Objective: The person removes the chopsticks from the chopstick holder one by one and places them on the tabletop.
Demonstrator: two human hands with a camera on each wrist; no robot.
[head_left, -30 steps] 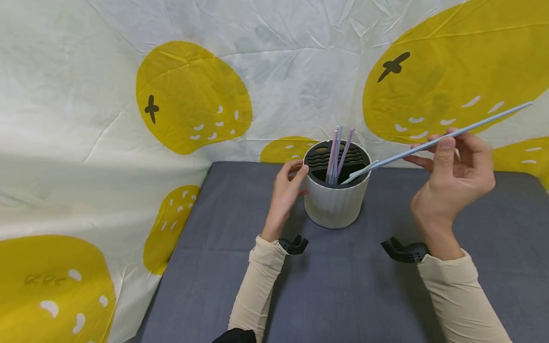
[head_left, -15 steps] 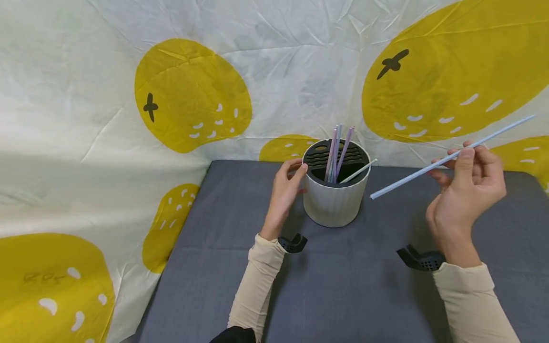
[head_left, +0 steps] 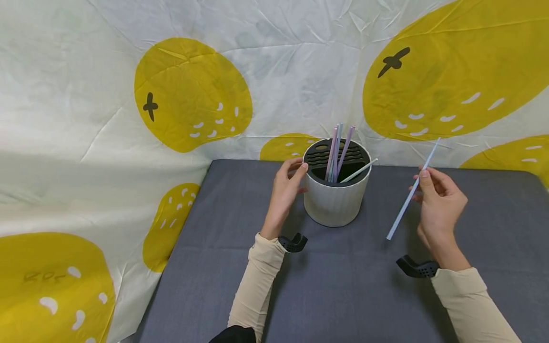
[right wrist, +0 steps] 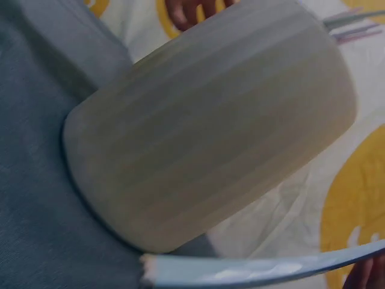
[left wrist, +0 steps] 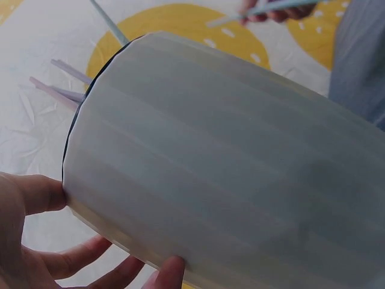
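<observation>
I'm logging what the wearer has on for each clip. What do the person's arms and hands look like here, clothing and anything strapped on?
Both arms wear long beige sleeves, the left sleeve and the right sleeve, each ending at the wrist. A dark layer shows at the left sleeve's lower end. A black slotted mount sits at each wrist: the left mount and the right mount. The left hand and right hand are bare, with no gloves visible.

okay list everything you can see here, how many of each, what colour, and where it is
holder: 1, white ribbed with black slotted top, back middle of the table
straws in the holder: about 4, purple, blue and white, leaning out of the top
loose straw: 1, light blue, tilted, right of the holder
table: 1, grey cloth top
backdrop: 1, white with yellow shapes, behind and left of the table
wrist cameras: 2, black, one at each wrist
sleeves: 2, beige
left hand: touches the holder's left side
right hand: pinches the loose straw
</observation>
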